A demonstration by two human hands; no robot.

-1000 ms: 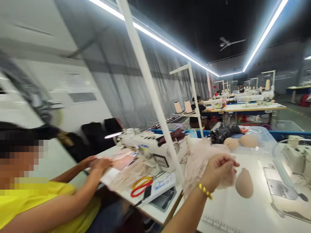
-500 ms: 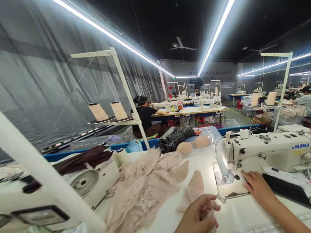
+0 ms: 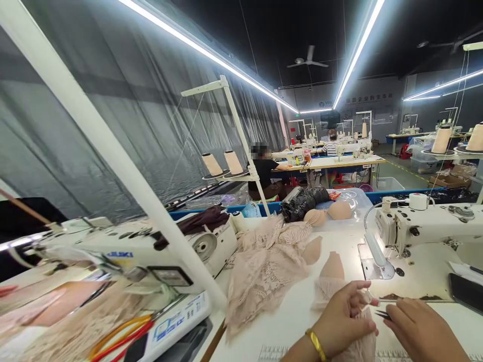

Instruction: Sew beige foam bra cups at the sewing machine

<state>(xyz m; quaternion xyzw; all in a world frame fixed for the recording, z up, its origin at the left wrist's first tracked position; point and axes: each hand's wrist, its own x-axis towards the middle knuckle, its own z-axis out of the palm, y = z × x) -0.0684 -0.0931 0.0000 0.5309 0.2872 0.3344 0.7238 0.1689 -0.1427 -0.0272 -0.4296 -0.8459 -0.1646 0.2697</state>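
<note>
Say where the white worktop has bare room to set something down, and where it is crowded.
The widest bare patch of worktop lies between the lace heap, ruler markings and left hand. A narrow strip shows between the metal plate and the nearest beige cup piece. Crowded: the right hand and its pointed tool, close beside the left hand.

Sewing machine (image 3: 433, 229) just beyond right fingers (image 3: 405, 312)
</note>
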